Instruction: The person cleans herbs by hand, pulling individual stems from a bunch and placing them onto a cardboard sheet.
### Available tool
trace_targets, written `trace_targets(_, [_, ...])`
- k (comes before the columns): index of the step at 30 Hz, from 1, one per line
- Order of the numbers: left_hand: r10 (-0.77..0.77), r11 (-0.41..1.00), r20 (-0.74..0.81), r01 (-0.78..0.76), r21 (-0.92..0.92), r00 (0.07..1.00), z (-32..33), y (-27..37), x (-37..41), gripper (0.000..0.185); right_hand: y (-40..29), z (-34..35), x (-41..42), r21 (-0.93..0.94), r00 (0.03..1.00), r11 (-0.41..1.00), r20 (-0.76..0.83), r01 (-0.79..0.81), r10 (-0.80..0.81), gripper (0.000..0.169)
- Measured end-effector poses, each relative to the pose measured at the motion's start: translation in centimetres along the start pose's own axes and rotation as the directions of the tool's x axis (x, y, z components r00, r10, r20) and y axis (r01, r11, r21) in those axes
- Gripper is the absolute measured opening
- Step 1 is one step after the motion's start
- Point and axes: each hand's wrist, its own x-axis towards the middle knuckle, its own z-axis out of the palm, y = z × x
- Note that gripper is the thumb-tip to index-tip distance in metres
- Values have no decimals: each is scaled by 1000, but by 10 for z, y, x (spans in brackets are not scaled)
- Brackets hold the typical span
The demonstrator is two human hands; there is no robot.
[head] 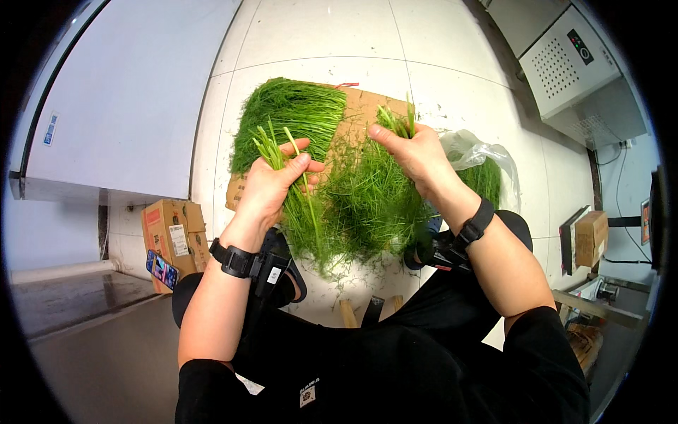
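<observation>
My left hand [275,177] holds a small bunch of dill-like green stems [269,150], cut ends up, feathery tops hanging down. One stem lies under the thumb, apart from the others. My right hand [416,148] grips another bunch [392,121], its pale ends poking up past the thumb and its fronds trailing below the palm. Between the hands a loose, tangled heap of the herb [365,199] lies on a flattened cardboard sheet [363,108]. Beyond my left hand rests a thick, neatly aligned pile of the same herb [288,114], stems pointing right.
A clear plastic bag [479,151] with more greens stands right of my right hand. A cardboard box [177,233] with a phone [162,270] against it is at the left, below a white cabinet [127,95]. A metal appliance [569,69] stands far right. Herb scraps dot the tiled floor [318,32].
</observation>
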Motion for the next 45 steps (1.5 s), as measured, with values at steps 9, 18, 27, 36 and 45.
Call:
trace_targets(9, [-25, 1000, 174, 25, 2, 984, 15, 2, -3, 56, -15, 23, -19, 158, 964, 982, 259, -105, 61, 23])
trace_targets(18, [-66, 955, 68, 83, -286, 995, 10, -10, 7, 21, 5, 33, -18, 125, 956, 992, 287, 22, -58, 19])
trace_targets(27, [-41, 947, 27, 48, -318, 999, 15, -16, 4, 21, 2, 38, -20, 69, 946, 997, 321, 15, -37, 18])
trace_targets(36, [75, 997, -28, -75, -20, 997, 4, 6, 1, 23, -8, 22, -15, -13, 910, 994, 399, -113, 108, 17])
trace_targets(45, [-13, 998, 96, 19, -65, 995, 6, 4, 0, 17, 0, 23, -12, 22, 892, 999, 451, -38, 24, 11])
